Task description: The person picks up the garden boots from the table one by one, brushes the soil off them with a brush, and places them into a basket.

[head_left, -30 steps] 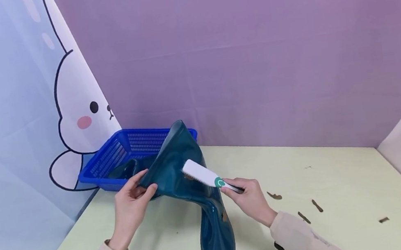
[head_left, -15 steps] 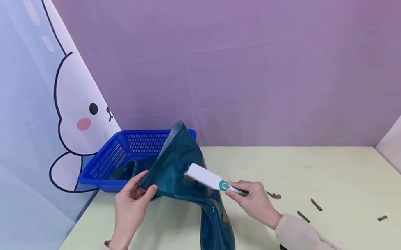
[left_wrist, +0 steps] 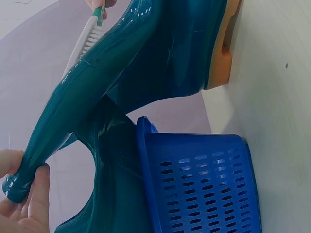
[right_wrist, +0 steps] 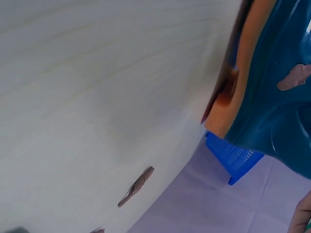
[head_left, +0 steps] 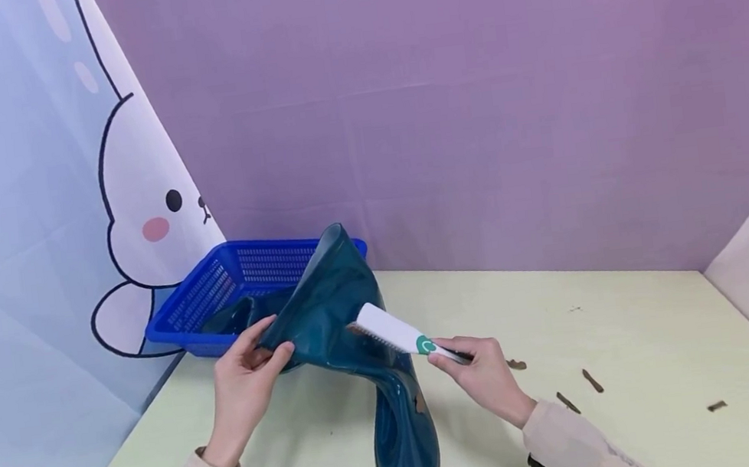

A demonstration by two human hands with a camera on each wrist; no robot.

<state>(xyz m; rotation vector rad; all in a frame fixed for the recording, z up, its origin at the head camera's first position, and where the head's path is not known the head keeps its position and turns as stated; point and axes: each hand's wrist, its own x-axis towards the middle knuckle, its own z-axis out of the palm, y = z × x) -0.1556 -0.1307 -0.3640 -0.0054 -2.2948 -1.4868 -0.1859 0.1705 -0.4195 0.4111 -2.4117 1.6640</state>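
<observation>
A glossy dark teal rubber boot stands on the table, its toe toward me and its shaft folded over to the left. My left hand pinches the rim of the shaft between thumb and fingers. In my right hand is a white brush with a green band, gripped by its handle. Its bristles face the upper shaft, with brown stuff at the tip; whether they touch is hard to tell. A brown patch clings to the boot's side above the orange sole.
Behind the boot on the left stands a blue perforated basket with another teal boot in it. Several brown flakes lie on the table to the right. A purple cloth wall closes off the back.
The brush in my right hand has shifted a little right and down along the shaft. A brown patch seen by its tip earlier is no longer plain. My left hand keeps its place.
</observation>
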